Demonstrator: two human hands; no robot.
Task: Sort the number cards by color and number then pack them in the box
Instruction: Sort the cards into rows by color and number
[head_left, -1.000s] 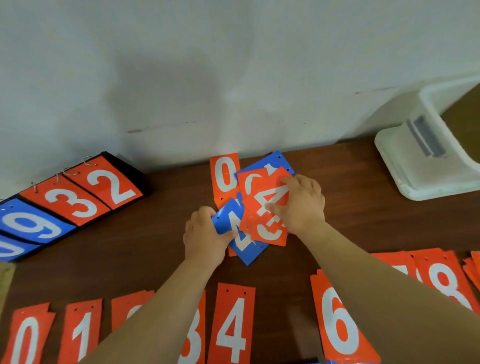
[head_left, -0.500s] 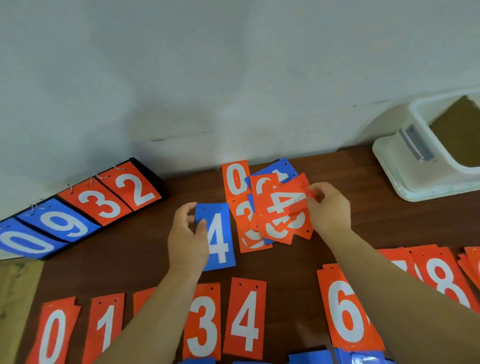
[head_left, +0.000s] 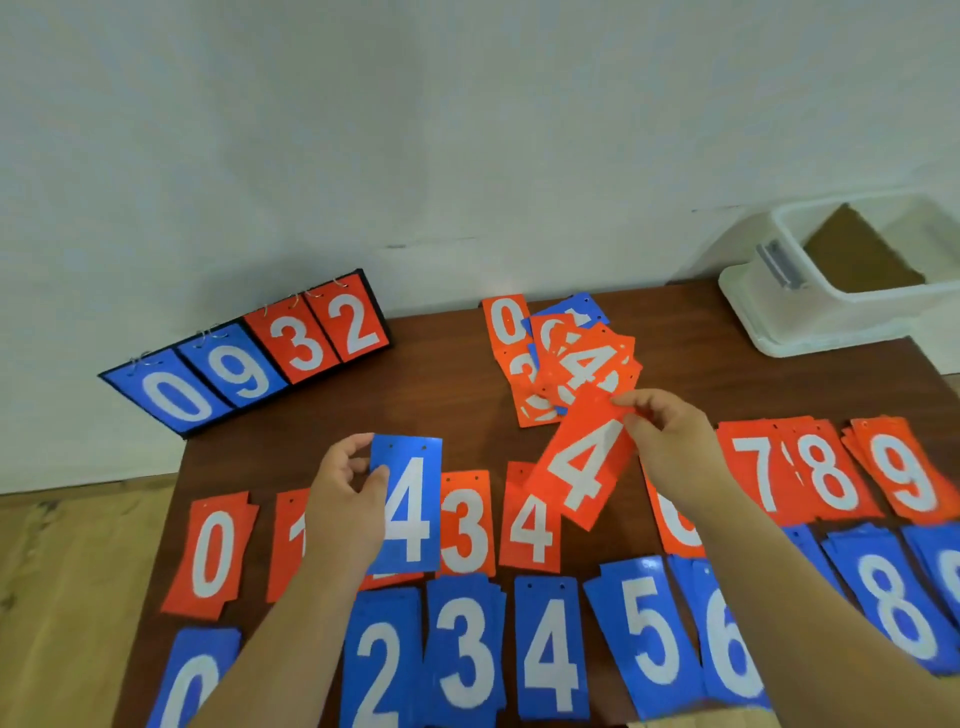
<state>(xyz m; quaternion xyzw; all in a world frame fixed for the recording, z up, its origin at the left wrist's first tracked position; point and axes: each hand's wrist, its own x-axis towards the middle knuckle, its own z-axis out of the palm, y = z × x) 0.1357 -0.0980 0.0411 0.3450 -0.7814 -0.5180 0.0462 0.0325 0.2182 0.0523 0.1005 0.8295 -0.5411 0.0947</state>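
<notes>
My left hand (head_left: 347, 488) holds a blue 4 card (head_left: 410, 506) by its left edge, above the red row. My right hand (head_left: 670, 441) pinches a tilted red 4 card (head_left: 584, 465) at its top corner, just over the red 4 pile (head_left: 531, 525). Behind it lies a mixed loose heap of red and blue cards (head_left: 561, 358). A row of red piles runs from 0 (head_left: 210, 553) to 9 (head_left: 904, 473). Nearer me lies a row of blue piles, among them the blue 4 pile (head_left: 551, 649).
A white plastic box (head_left: 810, 306) stands open at the table's back right corner. A scoreboard stand showing 0 9 3 2 (head_left: 249, 364) leans at the back left against the wall. The brown table's left edge (head_left: 171, 499) drops to wooden floor.
My left hand drew the blue 4 toward me. My right hand lifted a red 4 off the heap and brought it down over the red row. The view tilted down, showing the blue row.
</notes>
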